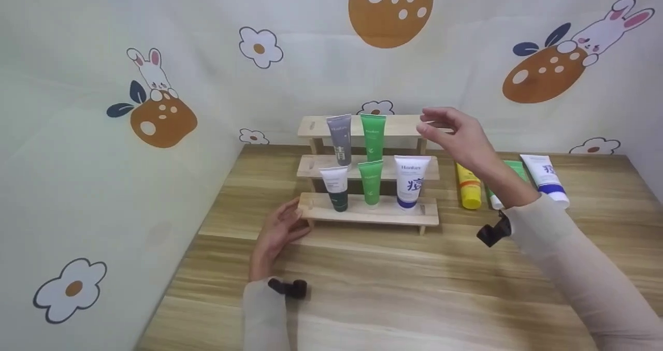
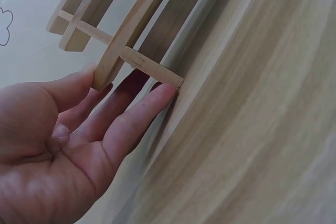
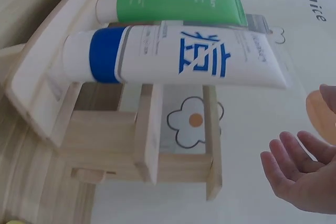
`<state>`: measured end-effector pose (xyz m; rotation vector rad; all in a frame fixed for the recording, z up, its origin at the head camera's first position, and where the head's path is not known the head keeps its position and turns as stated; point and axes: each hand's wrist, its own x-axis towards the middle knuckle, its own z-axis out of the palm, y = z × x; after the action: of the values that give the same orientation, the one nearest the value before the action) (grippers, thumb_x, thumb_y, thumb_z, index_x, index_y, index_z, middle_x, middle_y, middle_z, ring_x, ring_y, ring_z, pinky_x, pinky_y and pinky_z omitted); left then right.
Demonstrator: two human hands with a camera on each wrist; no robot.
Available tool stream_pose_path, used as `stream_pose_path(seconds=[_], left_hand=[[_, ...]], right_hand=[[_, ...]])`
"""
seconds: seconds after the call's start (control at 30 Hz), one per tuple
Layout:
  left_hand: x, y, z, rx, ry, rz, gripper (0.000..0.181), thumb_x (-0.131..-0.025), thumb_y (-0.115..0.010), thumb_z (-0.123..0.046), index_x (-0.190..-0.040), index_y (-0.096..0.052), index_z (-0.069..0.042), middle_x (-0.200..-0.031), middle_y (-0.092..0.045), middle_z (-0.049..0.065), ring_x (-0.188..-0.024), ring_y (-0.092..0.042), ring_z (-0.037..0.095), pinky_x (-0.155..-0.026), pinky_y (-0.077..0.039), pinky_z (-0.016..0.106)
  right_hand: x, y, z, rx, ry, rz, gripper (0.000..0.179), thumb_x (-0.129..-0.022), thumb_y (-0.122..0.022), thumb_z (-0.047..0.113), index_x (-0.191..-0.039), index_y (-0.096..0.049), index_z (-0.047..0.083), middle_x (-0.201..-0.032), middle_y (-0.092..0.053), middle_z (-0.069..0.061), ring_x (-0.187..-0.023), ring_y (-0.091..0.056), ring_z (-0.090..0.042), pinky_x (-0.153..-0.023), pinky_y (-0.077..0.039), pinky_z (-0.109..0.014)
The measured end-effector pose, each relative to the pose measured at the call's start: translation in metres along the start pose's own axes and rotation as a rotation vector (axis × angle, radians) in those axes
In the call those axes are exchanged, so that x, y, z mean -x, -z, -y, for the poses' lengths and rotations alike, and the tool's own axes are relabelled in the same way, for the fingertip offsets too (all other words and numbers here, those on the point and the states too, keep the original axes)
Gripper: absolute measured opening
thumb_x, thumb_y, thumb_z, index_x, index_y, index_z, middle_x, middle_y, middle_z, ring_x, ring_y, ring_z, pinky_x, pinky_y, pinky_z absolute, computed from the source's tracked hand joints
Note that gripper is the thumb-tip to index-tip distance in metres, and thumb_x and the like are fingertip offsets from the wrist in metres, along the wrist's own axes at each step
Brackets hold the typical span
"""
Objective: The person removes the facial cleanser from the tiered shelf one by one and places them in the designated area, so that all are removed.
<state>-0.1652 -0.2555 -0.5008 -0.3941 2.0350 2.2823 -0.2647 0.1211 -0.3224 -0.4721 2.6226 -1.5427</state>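
Observation:
A three-step wooden rack (image 1: 386, 215) stands on the table. My left hand (image 1: 277, 232) holds the left end of its lowest step; in the left wrist view, the thumb touches the step's end and a fingertip meets the leg's foot. On the middle step stand a grey tube (image 1: 339, 133) and a green tube (image 1: 373, 132). The lowest step bears a white and dark green tube (image 1: 335, 181), a smaller green tube (image 1: 371, 183) and a white tube with a blue band (image 3: 178, 56). Beside the top step's right end, my right hand (image 1: 461, 139) is raised, holding nothing.
Right of the rack lie a yellow tube (image 1: 470, 189), a green and white tube (image 1: 517, 170) partly hidden by my right forearm, and another white and blue tube (image 1: 546, 177). A patterned cloth (image 1: 311, 76) hangs behind the wooden table (image 1: 362, 289) and along its left side.

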Motion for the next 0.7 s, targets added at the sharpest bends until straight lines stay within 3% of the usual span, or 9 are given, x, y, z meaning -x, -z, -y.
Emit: stream_pose_path(seconds=[0.33,0.7], left_hand=[[-0.002,0.004,0.001,-0.014,-0.010,0.002,0.047,-0.103,-0.050,-0.006,-0.150,-0.043,-0.003,-0.145,-0.052,0.029,-0.121,-0.063,0.040,-0.095,-0.061,0.045],[-0.003,0.002,0.001,0.004,-0.001,0.008,0.048,-0.103,-0.051,-0.005,-0.150,-0.042,-0.003,-0.145,-0.050,0.029,-0.123,-0.060,0.041,-0.095,-0.062,0.045]], right_hand=[[-0.020,-0.023,0.028,0.015,-0.003,0.104,0.060,-0.093,-0.069,0.047,-0.140,-0.056,0.014,-0.143,-0.058,-0.009,-0.131,-0.054,-0.030,-0.109,-0.052,-0.048],[-0.029,-0.043,0.044,0.023,-0.074,0.116,0.048,-0.094,-0.071,0.032,-0.134,-0.059,0.008,-0.133,-0.062,-0.013,-0.125,-0.057,-0.027,-0.106,-0.054,-0.042]])
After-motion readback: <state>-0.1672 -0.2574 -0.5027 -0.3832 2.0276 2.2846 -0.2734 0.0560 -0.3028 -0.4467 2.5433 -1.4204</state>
